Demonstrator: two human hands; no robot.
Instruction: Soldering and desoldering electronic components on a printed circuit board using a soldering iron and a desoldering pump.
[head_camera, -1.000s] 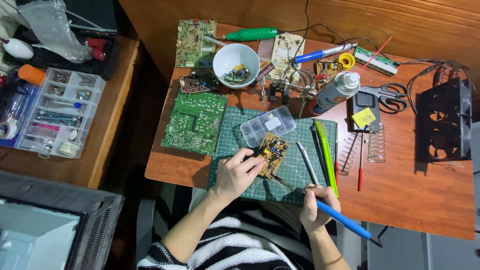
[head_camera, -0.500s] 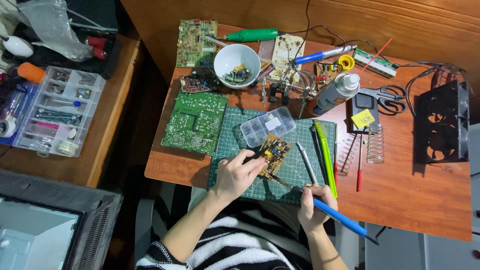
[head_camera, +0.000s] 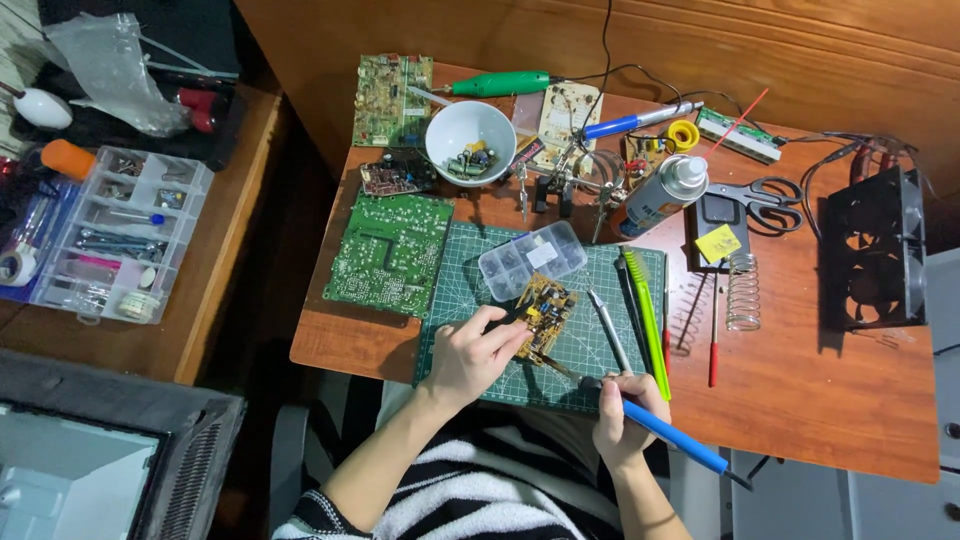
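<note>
Now | small board (head_camera: 545, 315) pinched by left hand (head_camera: 472, 352) on mat (head_camera: 600, 360), counter centre | iron (head_camera: 660, 428) gripped by right hand (head_camera: 622, 420) | tip best kept steady, board held flat.

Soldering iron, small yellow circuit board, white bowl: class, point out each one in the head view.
soldering iron (head_camera: 672, 438), head view, on its blue handle.
small yellow circuit board (head_camera: 546, 310), head view, on its top face.
white bowl (head_camera: 447, 130), head view, on its inner wall.

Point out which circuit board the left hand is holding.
The small yellowish board on the cutting mat, pinched by the left hand; the green boards lie untouched.
</note>
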